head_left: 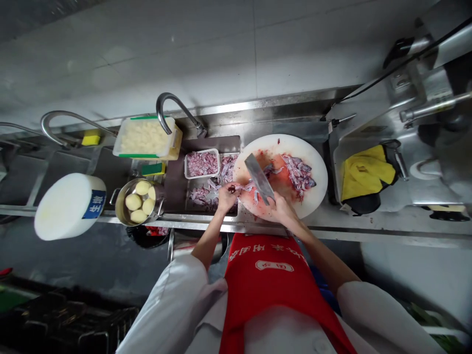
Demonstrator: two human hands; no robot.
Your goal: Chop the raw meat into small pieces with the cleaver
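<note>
Meat (298,173) lies heaped on the right of the board (317,184), while the left hand (227,197), fingers closed, pinches one piece (246,187) at the left edge. The right hand (280,209) grips a cleaver (258,178); chopping seems underway, and the next stroke calls for left fingers kept clear.

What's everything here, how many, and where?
Cutting board: one, white, centre
Cleaver: one, silver, over the board
Meat: many pieces, pinkish, on board, in sink
Basket: one, white, in the sink
Pot: one, silver, left of sink
Potatoes: five visible, yellow, in pot
Tub: one, clear, green-edged, behind the pot
Sponges: two, yellow and green, near tub
Taps: at least two, silver, beside tub
Round block: one, white, far left
Cloth: one, yellow, right
Apron: one, red, below board
Left hand: one, bare, holding meat
Right hand: one, bare, gripping cleaver
</note>
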